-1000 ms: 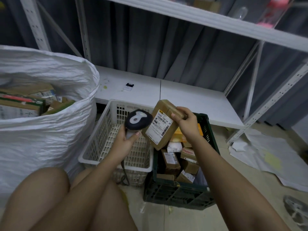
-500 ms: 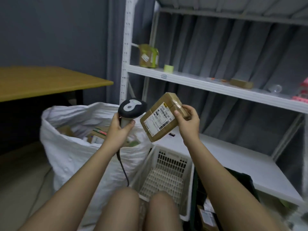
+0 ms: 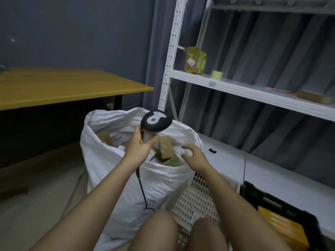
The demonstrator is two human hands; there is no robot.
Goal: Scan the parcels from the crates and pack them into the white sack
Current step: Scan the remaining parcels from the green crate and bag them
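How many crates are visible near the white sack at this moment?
2. A white crate stands right beside the white sack, partly behind the knees. A dark crate stands to the right of the white one, cut by the frame edge. Others may be out of view.

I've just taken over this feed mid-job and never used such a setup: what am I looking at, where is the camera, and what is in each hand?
There is no machine: a person works with bare hands, and the one camera sits on their head, looking down past their knees. The left hand grips a corded barcode scanner. The right hand is open and holds nothing, above the mouth of the white sack, which holds brown parcels. A white crate and a dark crate stand to the right.
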